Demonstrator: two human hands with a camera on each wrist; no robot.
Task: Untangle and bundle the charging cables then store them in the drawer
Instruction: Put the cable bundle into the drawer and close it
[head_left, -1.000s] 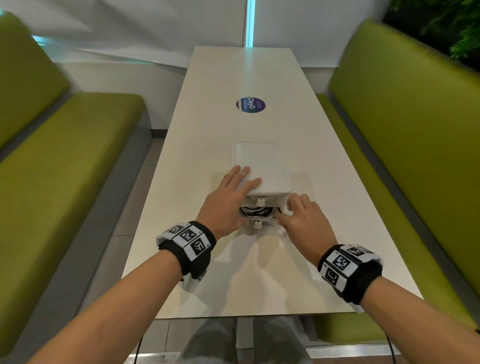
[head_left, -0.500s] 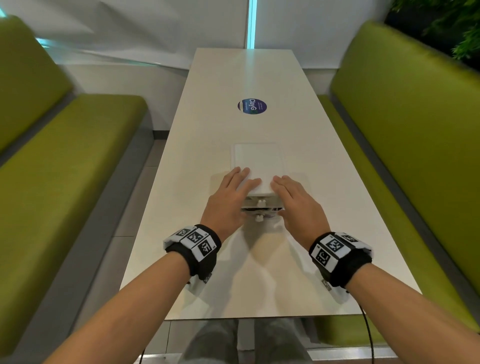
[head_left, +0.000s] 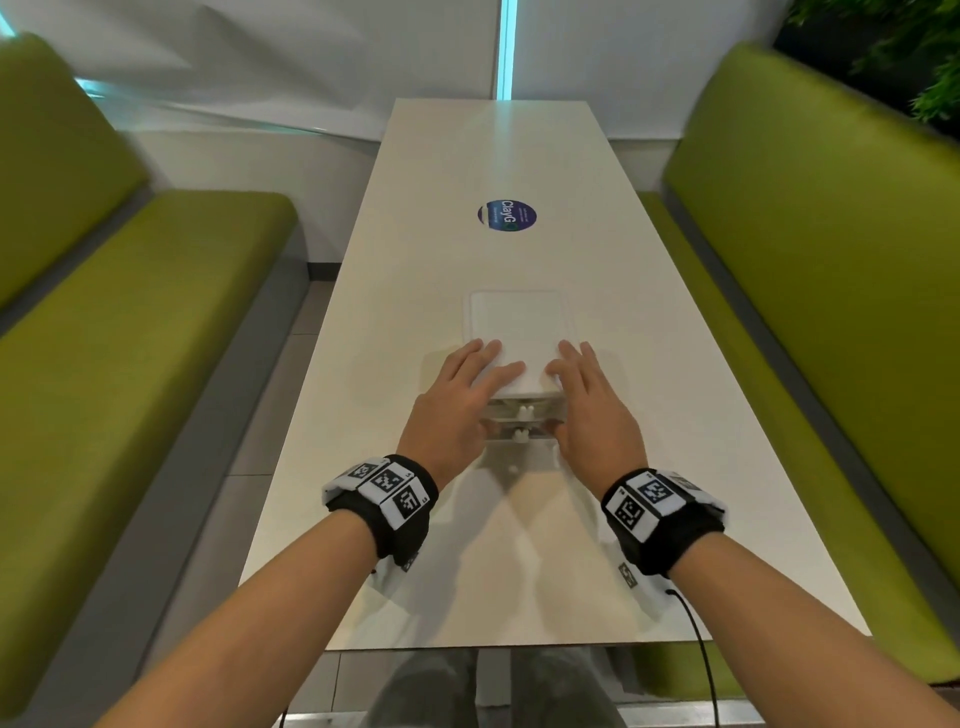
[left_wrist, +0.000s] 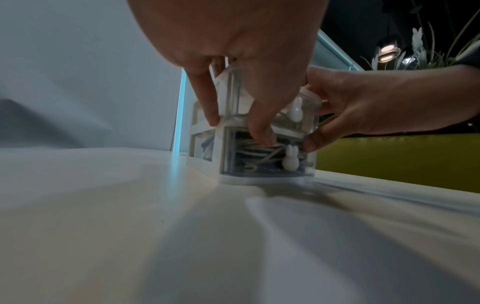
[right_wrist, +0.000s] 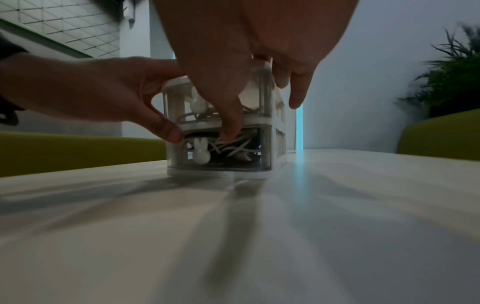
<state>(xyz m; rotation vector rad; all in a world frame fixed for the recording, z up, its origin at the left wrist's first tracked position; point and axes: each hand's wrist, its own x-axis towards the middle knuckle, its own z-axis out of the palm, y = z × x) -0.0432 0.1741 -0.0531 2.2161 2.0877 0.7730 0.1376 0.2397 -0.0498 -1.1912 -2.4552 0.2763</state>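
A small white two-drawer box (head_left: 517, 332) stands mid-table. My left hand (head_left: 462, 395) and right hand (head_left: 589, 400) flank its near end, fingers laid flat on the lid. Each thumb presses the clear front of the lower drawer (left_wrist: 267, 162): the left thumb (left_wrist: 262, 135) and the right thumb (right_wrist: 230, 131). White charging cables (right_wrist: 233, 151) lie coiled inside that drawer, behind its bunny-shaped knob (left_wrist: 290, 158). The upper drawer (left_wrist: 293, 115) has a matching knob and is pushed in. No cable is on the table.
The box sits on a long white table (head_left: 415, 545) with a round blue sticker (head_left: 507, 214) farther back. Green benches (head_left: 130, 338) (head_left: 831, 291) run along both sides. A plant (head_left: 919, 62) is at the far right. The near table edge is close to my forearms.
The lower drawer, pulled out with the cables showing, has slid in. My right hand moved from the drawer's side up onto the lid. The left hand stayed on the box.
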